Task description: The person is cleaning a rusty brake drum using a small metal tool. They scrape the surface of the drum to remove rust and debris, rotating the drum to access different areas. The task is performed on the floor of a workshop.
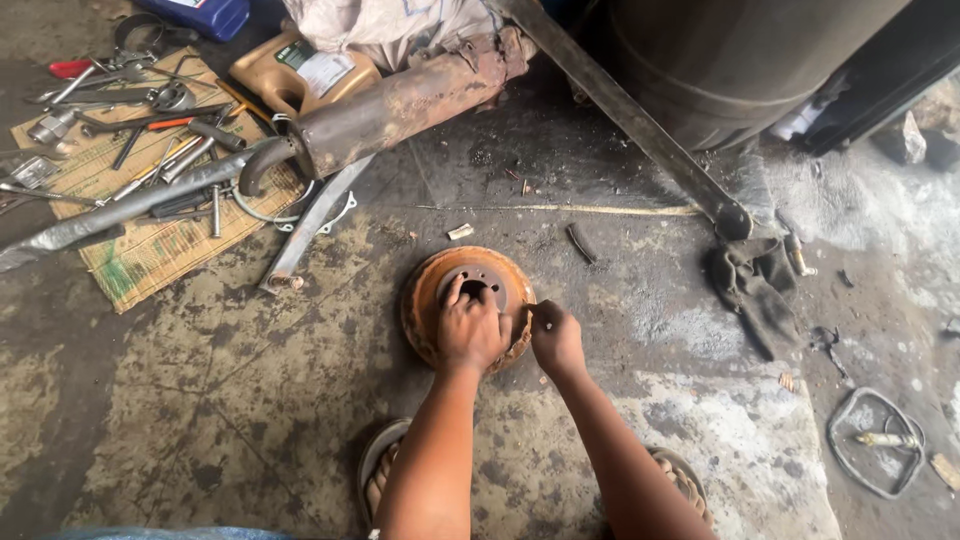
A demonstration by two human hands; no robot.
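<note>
The dirty floor (pixel 250 400) has open room around the rusty round drum (pixel 425 300). The left hand (pixel 470 330) lies on top, fingers (pixel 455 292) spread. The right hand (pixel 556 340) touches the drum's right edge, fingers pinched together on something tiny.
</note>
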